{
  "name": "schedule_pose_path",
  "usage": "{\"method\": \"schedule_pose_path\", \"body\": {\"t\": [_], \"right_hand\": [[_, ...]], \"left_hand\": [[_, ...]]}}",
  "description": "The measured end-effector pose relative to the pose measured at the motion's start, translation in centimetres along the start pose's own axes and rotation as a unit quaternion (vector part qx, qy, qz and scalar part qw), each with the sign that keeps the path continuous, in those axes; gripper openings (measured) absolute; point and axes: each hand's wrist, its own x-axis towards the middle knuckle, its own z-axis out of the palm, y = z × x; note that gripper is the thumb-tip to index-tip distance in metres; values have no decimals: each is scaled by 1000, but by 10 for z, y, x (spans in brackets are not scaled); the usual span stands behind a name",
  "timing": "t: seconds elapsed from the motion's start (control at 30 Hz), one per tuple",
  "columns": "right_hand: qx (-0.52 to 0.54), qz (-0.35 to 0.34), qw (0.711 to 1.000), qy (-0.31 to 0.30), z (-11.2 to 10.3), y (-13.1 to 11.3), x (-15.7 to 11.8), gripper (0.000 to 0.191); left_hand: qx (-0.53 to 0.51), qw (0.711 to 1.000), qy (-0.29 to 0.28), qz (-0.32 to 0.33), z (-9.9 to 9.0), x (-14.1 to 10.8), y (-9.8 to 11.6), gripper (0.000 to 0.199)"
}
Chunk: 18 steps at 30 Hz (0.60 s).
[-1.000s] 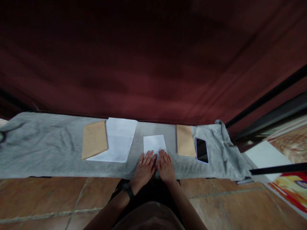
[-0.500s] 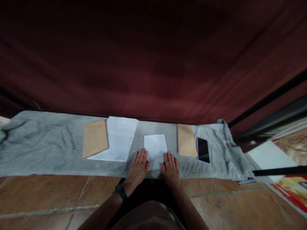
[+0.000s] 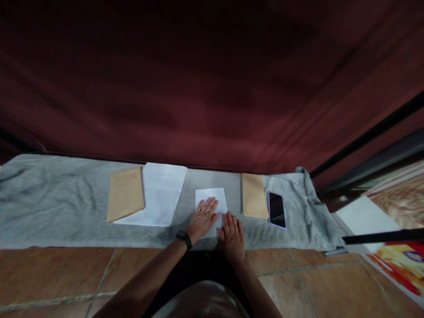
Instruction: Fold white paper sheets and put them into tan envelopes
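A small white paper (image 3: 210,193) lies on the grey cloth in front of me. My left hand (image 3: 202,219), with a dark band at the wrist, rests flat on its middle, fingers slightly spread. At the paper's lower right edge lies my right hand (image 3: 233,235), palm down with fingers stretched out. Neither hand grips anything. Left of the paper are larger white sheets (image 3: 160,196), partly under a brown envelope (image 3: 126,194). To the right is another brown envelope (image 3: 254,195), with a dark-screened phone (image 3: 277,210) beside it.
The grey cloth (image 3: 59,198) covers a long narrow surface, bunched up at its right end. Behind it hangs a dark red curtain (image 3: 198,110). Dark bars and a white board (image 3: 364,218) stand at the right. Brown floor tiles (image 3: 59,274) show in front.
My left hand has moved from the paper's left edge onto its middle. My right hand stays by the right edge. The whole view has shifted slightly.
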Motion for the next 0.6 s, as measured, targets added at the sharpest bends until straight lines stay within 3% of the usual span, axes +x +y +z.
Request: {"method": "schedule_pose_path", "body": {"t": [0.2, 0.3, 0.4, 0.6], "right_hand": [[5, 3, 1000, 5, -3, -2, 0, 54], [4, 4, 1000, 5, -4, -2, 1, 54], [3, 0, 1000, 4, -4, -2, 0, 55], [-5, -6, 1000, 9, -1, -2, -1, 54]], "left_hand": [[14, 997, 31, -74, -11, -1, -45, 56], [21, 990, 53, -128, -13, 2, -52, 58], [23, 987, 64, -146, -11, 8, -39, 58], [-10, 1000, 2, 1, 3, 24, 7, 51]]}}
